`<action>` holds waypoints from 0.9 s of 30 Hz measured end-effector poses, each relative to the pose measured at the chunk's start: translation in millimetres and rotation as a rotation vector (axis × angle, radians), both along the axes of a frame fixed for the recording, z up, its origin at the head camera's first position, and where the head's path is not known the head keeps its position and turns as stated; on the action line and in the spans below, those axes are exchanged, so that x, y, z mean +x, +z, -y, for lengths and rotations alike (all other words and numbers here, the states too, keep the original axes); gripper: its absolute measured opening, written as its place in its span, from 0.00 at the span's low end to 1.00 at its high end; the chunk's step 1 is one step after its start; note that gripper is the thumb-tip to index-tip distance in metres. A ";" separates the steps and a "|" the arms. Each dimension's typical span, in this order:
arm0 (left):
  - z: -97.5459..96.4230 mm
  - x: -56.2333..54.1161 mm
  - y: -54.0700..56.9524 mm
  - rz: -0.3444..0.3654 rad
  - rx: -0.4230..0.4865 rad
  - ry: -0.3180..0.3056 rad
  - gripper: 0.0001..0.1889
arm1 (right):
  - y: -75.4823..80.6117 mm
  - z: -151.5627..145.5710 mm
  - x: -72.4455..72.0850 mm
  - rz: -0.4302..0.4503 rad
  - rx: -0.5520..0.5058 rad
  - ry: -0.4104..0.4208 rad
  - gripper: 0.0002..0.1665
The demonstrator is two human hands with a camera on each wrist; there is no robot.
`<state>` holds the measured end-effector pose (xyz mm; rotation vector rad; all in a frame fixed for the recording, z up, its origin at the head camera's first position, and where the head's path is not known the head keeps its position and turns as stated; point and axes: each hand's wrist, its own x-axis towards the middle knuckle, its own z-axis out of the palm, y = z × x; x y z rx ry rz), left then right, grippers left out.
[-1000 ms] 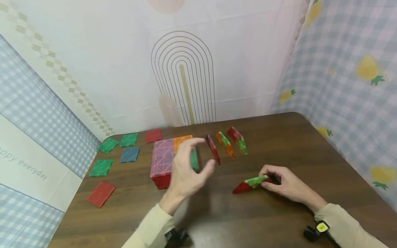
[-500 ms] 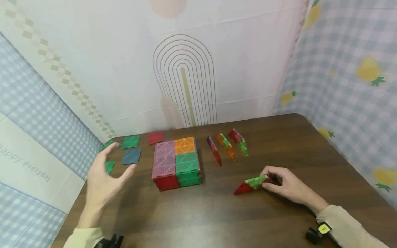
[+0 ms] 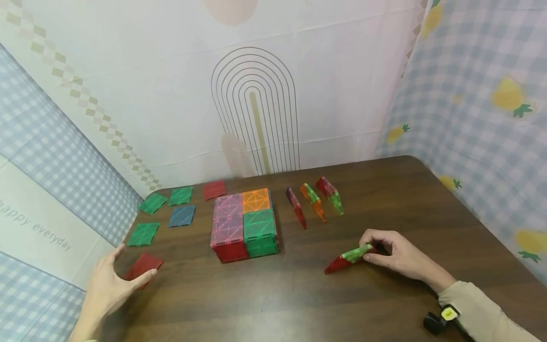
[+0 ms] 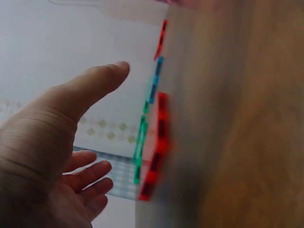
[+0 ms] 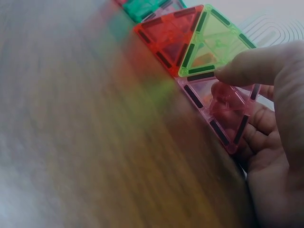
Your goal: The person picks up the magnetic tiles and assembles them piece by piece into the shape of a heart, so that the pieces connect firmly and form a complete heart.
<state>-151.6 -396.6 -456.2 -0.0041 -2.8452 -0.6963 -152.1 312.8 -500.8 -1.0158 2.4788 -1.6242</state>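
While the right hand (image 3: 397, 256) is clamping the right-hand end of a strip of joined triangle tiles (image 3: 348, 258), thumb on one face and fingers behind, the left hand (image 3: 107, 289) is holding nothing, its thumb and fingers spreading well apart about a red square tile (image 3: 144, 267) lying at the left of the table (image 3: 295, 304); whether it is touching that tile is hard to tell. The strip is standing on its edge: its red triangle (image 5: 168, 35) and pink triangle (image 5: 209, 97) are resting along the wood, and its light green triangle (image 5: 218, 38) is pointing downward between them. Beyond the red square, three green square tiles (image 3: 143, 234) and a blue square tile (image 3: 182, 216) are lying flat, each apart from the others, and another red tile (image 3: 214, 189) is lying near the far edge. Between the hands and farther back, a low box of square tiles (image 3: 243, 223) is showing pink-purple, orange and green on top. Just right of it, three more strips (image 3: 313, 203) are standing upright in a spaced row. Behind everything, a pale cloth (image 3: 342, 95) printed with nested arches is hanging.
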 end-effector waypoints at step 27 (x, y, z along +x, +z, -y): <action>-19.3 -2.6 8.7 -0.095 0.161 0.080 0.40 | 0.7 -3.6 10.5 0.042 0.022 0.043 0.16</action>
